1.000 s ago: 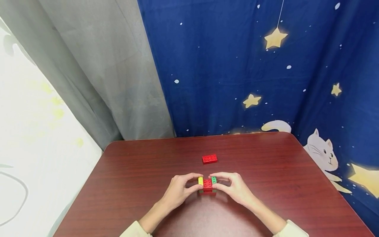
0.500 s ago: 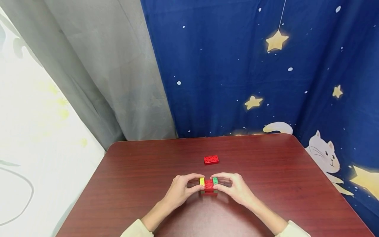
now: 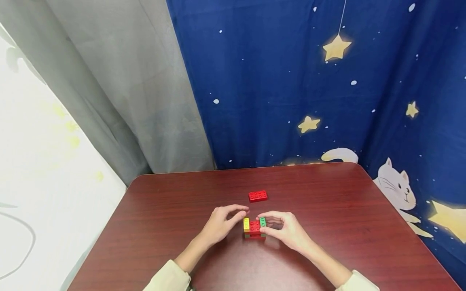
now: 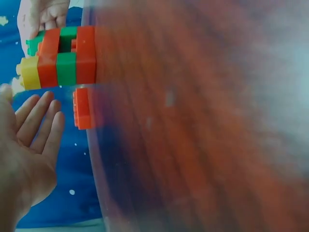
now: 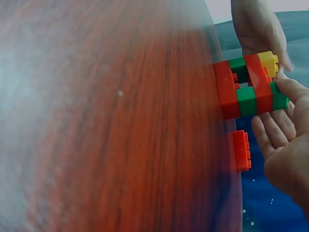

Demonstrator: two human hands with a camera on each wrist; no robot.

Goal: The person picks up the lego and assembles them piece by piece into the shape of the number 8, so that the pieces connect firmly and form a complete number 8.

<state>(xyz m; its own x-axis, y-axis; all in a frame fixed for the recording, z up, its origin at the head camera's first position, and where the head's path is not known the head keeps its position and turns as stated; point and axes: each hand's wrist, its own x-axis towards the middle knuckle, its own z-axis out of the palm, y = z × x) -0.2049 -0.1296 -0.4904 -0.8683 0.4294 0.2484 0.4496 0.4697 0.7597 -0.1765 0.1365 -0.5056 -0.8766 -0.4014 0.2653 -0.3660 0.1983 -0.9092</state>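
A stack of toy building bricks stands on the table: a red base brick point(image 5: 226, 91), two green bricks point(image 4: 66, 68) with a gap between them, then a second red brick point(image 3: 255, 226). On top, a yellow brick point(image 3: 246, 224) sits at the left end and a green brick point(image 3: 263, 222) at the right end. My right hand point(image 3: 289, 230) pinches the top green brick between thumb and fingers. Just left of the yellow brick is my left hand point(image 3: 222, 221), its fingers extended and apart from the stack, holding nothing.
Behind the stack, a loose red brick point(image 3: 258, 196) lies studs up on the dark red wooden table point(image 3: 174, 202). A blue curtain point(image 3: 262, 81) and a grey curtain point(image 3: 174, 121) hang beyond the far table edge.
My left hand has let go of the yellow brick and moved slightly up and away from it. The right hand keeps its pinch on the top green brick.
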